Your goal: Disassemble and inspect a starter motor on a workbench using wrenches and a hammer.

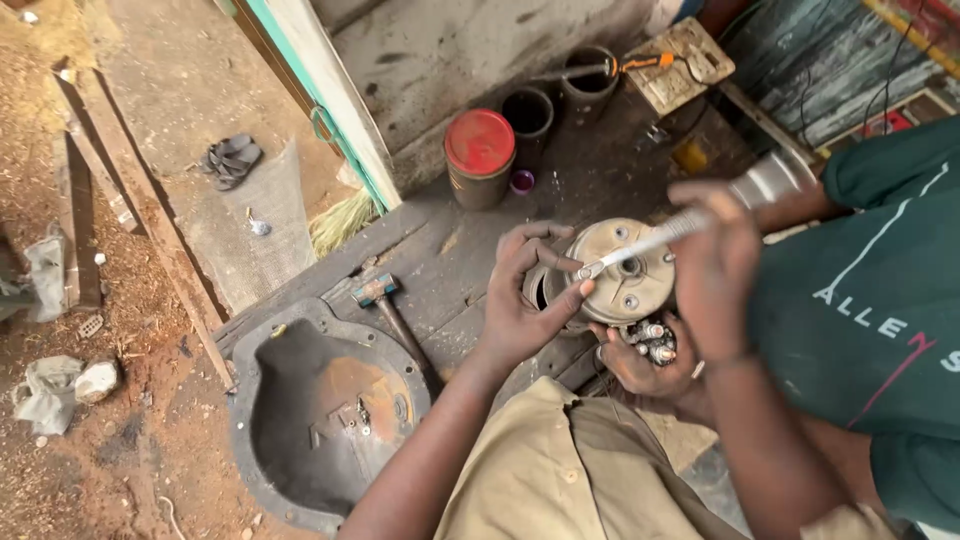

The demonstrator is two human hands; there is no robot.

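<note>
Round metal disc (625, 275) with bolt holes on its face sits at centre frame, held up off the dark plank counter (450, 250). Left hand (525, 305) is closed on the disc's left rim, thumb on the face, steadying it. Right hand (715, 270) is closed round a long silver wrench (640, 245), whose tip is on the face near the left edge, just by the left thumb. Can't tell whether the tip is fully seated on a fastener. Just below the disc a cupped hand (650, 365), likely that of the person in the green shirt (870, 300), holds a pile of small bolts (655, 342). Looks like the fastener stage on the disc face, with loose hardware off to the side. Next move calls for a square seat of the tip, left grip firm against the turn, thumb out of the way. Further out: hammer (385, 300) on the counter, dark dished cover (320, 410) to its left, red-lidded can (480, 155) behind
</note>
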